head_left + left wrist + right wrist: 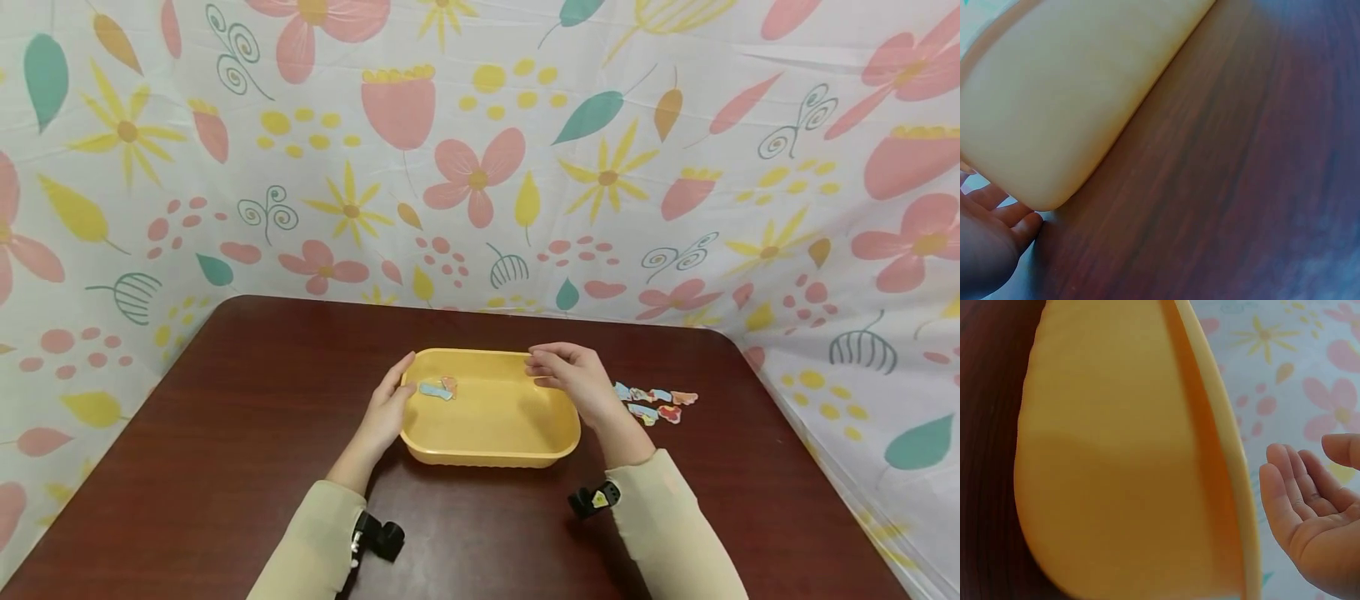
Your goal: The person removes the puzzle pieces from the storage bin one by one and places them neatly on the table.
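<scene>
A yellow plastic tray (487,457) stands on the table in the head view. My left hand (382,413) grips its left end, thumb over the rim and fingers along the outer wall. The left wrist view shows those fingers (1013,215) against a lower corner. Inside the tray, near the left end, lie a small light-blue piece (433,391) and an orange piece (450,384), flat like paper cutouts. My right hand (582,385) hovers above the tray's right end with loosely bent fingers. In the right wrist view its thumb stands apart from the fingers, nothing between them.
Several small printed cutouts (643,412) lie on the dark wooden table (247,417) to the right of the tray, partly behind my right wrist. A floral cloth (480,250) hangs behind and along both sides of the table. Each forearm carries a black wrist camera (388,540).
</scene>
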Demonstrator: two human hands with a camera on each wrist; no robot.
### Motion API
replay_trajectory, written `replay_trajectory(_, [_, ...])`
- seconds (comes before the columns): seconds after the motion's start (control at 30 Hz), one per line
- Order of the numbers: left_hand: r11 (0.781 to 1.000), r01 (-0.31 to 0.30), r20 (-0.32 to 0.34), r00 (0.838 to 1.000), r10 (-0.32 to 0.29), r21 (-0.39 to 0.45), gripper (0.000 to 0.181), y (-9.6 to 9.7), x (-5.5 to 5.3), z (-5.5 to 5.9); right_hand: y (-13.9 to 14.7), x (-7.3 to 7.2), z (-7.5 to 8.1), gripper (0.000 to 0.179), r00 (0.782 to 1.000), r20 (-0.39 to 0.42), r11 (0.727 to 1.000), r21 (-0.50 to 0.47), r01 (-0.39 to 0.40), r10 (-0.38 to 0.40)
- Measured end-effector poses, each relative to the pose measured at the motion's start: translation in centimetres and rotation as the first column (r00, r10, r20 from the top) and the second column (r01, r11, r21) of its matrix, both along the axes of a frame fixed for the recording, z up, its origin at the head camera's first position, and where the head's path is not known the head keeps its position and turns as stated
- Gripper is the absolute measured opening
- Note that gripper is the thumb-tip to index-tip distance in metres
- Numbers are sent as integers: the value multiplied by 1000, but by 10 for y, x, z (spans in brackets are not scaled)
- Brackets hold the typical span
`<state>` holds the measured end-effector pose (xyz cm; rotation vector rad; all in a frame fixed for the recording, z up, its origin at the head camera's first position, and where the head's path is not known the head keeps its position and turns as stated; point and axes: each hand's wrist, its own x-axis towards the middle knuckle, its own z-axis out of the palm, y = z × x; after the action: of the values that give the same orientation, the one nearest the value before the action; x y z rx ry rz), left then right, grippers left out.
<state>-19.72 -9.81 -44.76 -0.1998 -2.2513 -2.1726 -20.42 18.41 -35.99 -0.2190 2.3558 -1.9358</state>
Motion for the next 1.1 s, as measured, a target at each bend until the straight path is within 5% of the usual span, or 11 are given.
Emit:
replay_trajectory(0.47, [999, -16, 2, 1000, 17, -47, 50, -2, 1, -1, -57, -8, -5, 37, 996, 22, 995, 47, -88, 87])
replay_trajectory(1.1, [997, -12, 6, 1000, 12, -74, 50, -3, 0, 3, -92, -25, -37, 32, 989, 16, 979, 135, -150, 149])
